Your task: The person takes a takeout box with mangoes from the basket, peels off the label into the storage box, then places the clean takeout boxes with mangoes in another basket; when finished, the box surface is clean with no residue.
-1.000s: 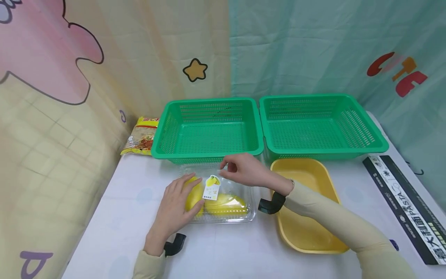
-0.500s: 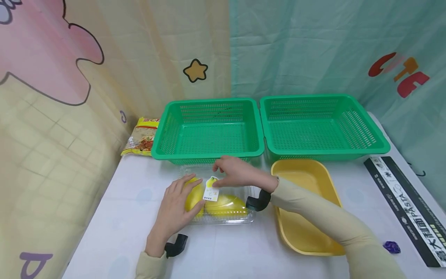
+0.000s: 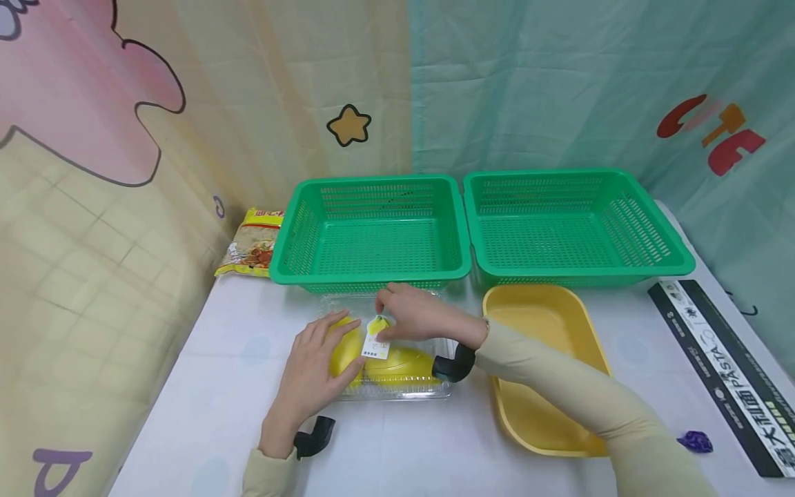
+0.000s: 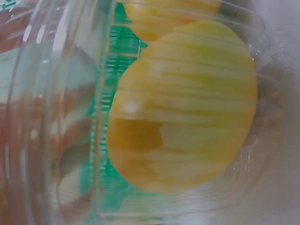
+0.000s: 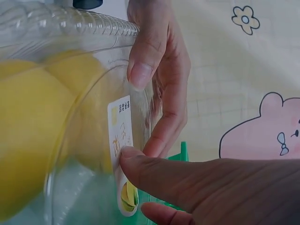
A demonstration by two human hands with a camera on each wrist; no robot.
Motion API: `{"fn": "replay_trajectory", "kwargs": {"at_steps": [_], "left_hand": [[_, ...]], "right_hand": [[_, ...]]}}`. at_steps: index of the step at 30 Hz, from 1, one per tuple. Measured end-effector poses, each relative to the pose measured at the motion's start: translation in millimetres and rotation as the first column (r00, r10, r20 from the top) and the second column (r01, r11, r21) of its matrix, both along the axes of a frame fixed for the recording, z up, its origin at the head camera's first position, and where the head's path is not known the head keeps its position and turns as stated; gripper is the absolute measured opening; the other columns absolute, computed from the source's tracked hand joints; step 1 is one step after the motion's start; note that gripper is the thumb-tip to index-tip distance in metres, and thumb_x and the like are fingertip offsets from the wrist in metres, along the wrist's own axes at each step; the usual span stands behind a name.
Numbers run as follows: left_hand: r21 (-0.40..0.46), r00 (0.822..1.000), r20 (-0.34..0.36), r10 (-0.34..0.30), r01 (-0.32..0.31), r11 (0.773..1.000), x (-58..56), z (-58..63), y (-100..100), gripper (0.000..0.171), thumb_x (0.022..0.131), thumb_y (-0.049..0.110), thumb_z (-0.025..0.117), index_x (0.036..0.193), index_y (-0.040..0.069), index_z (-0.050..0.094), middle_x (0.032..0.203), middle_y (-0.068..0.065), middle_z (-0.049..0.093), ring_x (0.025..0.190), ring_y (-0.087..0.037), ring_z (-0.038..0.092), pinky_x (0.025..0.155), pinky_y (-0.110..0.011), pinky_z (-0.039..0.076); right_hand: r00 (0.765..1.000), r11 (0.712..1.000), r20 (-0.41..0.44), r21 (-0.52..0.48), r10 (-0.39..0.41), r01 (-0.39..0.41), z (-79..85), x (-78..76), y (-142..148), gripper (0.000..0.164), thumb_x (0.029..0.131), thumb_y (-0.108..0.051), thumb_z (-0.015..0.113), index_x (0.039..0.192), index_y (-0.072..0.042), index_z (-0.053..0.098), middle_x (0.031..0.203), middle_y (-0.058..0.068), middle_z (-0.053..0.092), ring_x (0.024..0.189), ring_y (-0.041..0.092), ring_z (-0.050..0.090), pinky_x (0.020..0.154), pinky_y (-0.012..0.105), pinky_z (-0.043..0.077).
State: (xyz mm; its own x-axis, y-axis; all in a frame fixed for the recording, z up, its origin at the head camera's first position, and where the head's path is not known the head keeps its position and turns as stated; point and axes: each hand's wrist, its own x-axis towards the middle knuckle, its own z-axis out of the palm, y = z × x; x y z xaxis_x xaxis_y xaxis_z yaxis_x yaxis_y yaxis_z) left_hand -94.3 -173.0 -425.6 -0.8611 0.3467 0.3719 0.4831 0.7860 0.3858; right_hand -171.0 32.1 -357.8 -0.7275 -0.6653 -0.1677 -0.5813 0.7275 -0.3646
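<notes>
Fingers (image 3: 344, 330) of the left hand (image 3: 312, 369) are spread, back of the hand upward, over the left part of a clear plastic clamshell box (image 3: 404, 396); whether every tip touches the lid cannot be told. That forearm comes up from the bottom edge.

The box lies flat on the white-covered surface (image 3: 366, 462), just in front of the left green basket (image 3: 323, 277), with smooth yellow fruits (image 4: 187, 103) inside. Its walls look thin, springy and slick, likely to dent or pop if squeezed, and most of the weight is probably in the fruits, which might roll if the box were tipped. The firmest hold would seem to be low on both short sides, under the ribbed rim, keeping it level.

On the lid is a white label (image 5: 118, 117), a stiff-looking slip with a fruit picture. The right hand (image 3: 413, 316) has its thumb (image 5: 138, 162) laid on it, the other fingers bent loosely, with no pinch seen. The right forearm crosses above the yellow tray (image 3: 555, 417), slanting in from the lower right. Beyond lie a small purple object (image 3: 697, 442) and a long pasta package (image 3: 723, 366).
</notes>
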Motion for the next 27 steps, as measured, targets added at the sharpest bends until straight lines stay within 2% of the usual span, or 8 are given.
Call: {"fn": "replay_trajectory", "kwargs": {"at_steps": [8, 19, 23, 27], "left_hand": [[-0.009, 1.000, -0.008, 0.001, -0.001, 1.000, -0.1, -1.9, -0.1, 0.051, 0.086, 0.042, 0.061, 0.130, 0.015, 0.057, 0.140, -0.006, 0.045, 0.126, -0.028, 0.038, 0.099, -0.049, 0.031], [-0.008, 1.000, -0.007, 0.001, -0.001, 1.000, -0.6, -1.3, -0.3, 0.052, 0.085, 0.042, 0.061, 0.129, 0.015, 0.057, 0.140, -0.006, 0.045, 0.125, -0.027, 0.039, 0.098, -0.049, 0.031], [-0.015, 1.000, 0.001, 0.009, -0.009, 1.000, -0.8, -0.9, -0.1, 0.052, 0.085, 0.043, 0.061, 0.129, 0.016, 0.058, 0.140, -0.005, 0.045, 0.125, -0.027, 0.039, 0.098, -0.049, 0.031], [-0.015, 1.000, 0.002, 0.011, -0.011, 1.000, -0.8, -0.6, -0.3, 0.052, 0.085, 0.043, 0.062, 0.129, 0.016, 0.058, 0.140, -0.005, 0.045, 0.125, -0.027, 0.039, 0.098, -0.049, 0.031]], "right_hand": [[1.000, 1.000, 0.025, -0.012, -0.001, 0.001, -2.0, -0.4, -2.6, 0.033, 0.081, -0.033, 0.075, 0.101, -0.011, 0.061, 0.091, -0.001, 0.055, 0.081, 0.014, 0.051, 0.069, 0.026, 0.045], [0.995, 0.995, 0.090, -0.087, -0.029, 0.037, -3.2, -3.8, -3.8, 0.024, 0.082, -0.022, 0.074, 0.094, -0.013, 0.055, 0.073, -0.002, 0.053, 0.062, 0.013, 0.045, 0.053, 0.024, 0.036], [0.997, 0.992, 0.075, -0.124, 0.000, 0.010, -3.6, -4.3, -1.0, 0.015, 0.084, -0.017, 0.069, 0.092, -0.016, 0.056, 0.075, -0.004, 0.056, 0.062, 0.012, 0.048, 0.052, 0.023, 0.037], [0.998, 0.979, 0.017, -0.194, 0.061, -0.056, -5.1, -5.2, 5.4, 0.012, 0.085, -0.016, 0.068, 0.085, -0.019, 0.056, 0.075, -0.007, 0.060, 0.063, 0.009, 0.052, 0.053, 0.023, 0.041]]}}
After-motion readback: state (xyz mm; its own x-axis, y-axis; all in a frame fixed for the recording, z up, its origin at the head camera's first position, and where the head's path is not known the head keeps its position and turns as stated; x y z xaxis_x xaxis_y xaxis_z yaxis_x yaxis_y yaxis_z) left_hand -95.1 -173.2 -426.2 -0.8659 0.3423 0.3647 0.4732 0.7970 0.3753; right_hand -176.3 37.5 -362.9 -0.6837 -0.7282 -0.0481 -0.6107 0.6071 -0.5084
